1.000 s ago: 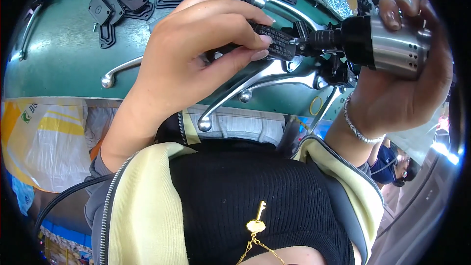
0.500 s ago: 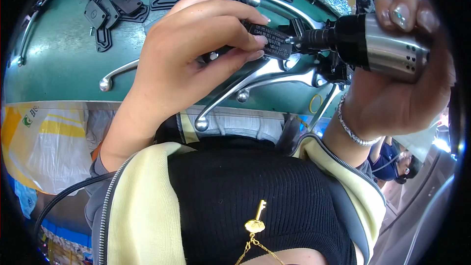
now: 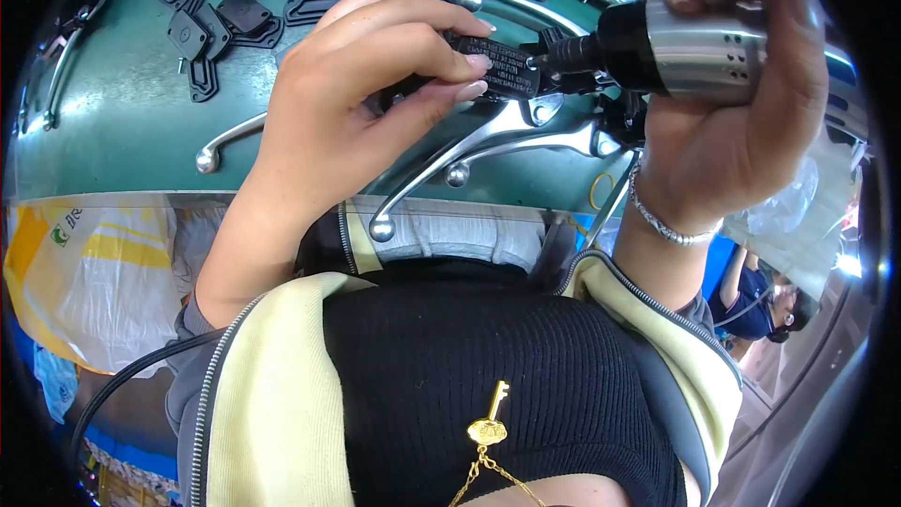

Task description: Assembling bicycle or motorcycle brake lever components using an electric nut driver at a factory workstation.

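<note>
Jutting rightward from the left hand (image 3: 352,80) is a black cover (image 3: 511,73)

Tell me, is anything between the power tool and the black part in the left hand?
Nothing visible: the power tool has its tip at the right end of the black part; the left hand pinches farther left.
</note>
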A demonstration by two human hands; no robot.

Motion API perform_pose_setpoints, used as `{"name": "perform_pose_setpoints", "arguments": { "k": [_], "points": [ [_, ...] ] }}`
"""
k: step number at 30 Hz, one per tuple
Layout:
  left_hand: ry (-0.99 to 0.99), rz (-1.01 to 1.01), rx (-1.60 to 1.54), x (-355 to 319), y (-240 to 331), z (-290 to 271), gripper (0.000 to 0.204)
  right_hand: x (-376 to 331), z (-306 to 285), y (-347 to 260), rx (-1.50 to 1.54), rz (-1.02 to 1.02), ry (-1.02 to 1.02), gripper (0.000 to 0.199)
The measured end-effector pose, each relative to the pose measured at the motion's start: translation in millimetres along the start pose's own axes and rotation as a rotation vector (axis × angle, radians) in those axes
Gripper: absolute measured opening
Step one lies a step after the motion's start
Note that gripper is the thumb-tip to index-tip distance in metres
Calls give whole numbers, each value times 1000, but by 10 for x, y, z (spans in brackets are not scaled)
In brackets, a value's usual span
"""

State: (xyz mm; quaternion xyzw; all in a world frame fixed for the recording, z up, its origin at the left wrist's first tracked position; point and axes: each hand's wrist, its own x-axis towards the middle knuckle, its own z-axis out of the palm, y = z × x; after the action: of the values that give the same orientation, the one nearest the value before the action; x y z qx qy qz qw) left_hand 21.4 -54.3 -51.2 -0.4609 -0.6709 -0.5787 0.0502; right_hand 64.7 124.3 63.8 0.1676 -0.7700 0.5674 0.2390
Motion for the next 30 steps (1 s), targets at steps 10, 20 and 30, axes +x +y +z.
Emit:
{"name": "perform_pose_setpoints", "arguments": {
  "k": [10,20,30],
  "points": [
    [90,35,23,-12,-31,6,19,95,-141,-111,64,5,0,43],
    [74,-75,-88,6,28,35,18,292,-287,-10,445,-79,-236,38],
    [67,-208,-182,-15,-32,47,17,133,-125,49,525,-71,-248,33]
  ]
}}
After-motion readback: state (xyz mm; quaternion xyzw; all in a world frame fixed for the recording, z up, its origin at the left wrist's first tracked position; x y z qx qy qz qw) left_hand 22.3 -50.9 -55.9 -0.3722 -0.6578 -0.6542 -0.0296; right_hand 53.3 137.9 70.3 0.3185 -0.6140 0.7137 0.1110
